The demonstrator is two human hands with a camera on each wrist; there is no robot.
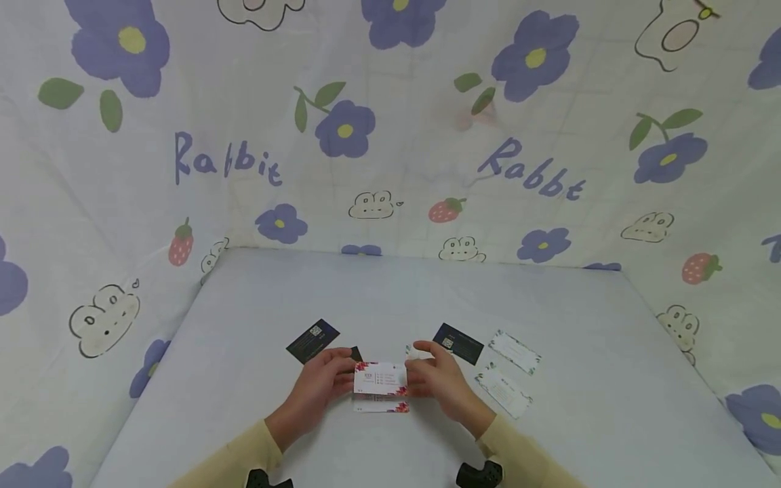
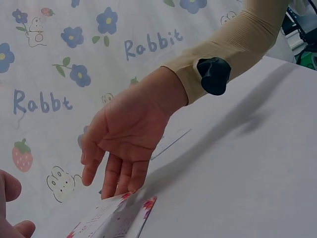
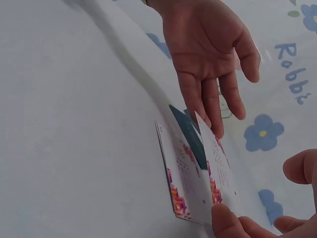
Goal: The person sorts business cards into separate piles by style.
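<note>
A white card with red flowers (image 1: 379, 378) is held on edge between my two hands, just above a like card (image 1: 381, 407) lying flat on the table (image 1: 390, 298). The straight fingers of my left hand (image 1: 323, 383) touch its left end, as the right wrist view shows (image 3: 208, 116). On the other side, my right hand (image 1: 441, 381) presses the right end with straight fingers (image 2: 121, 173), its thumb apart from the card. In the right wrist view the raised card (image 3: 218, 168) leans over the flat card (image 3: 183, 173) and a dark card (image 3: 190, 134).
Dark cards lie at the left (image 1: 312, 340) and right (image 1: 457, 343) of my hands. Two white cards with green edging (image 1: 514, 352) (image 1: 503, 390) lie further right. A flower-printed cloth (image 1: 390, 135) forms the walls round the table.
</note>
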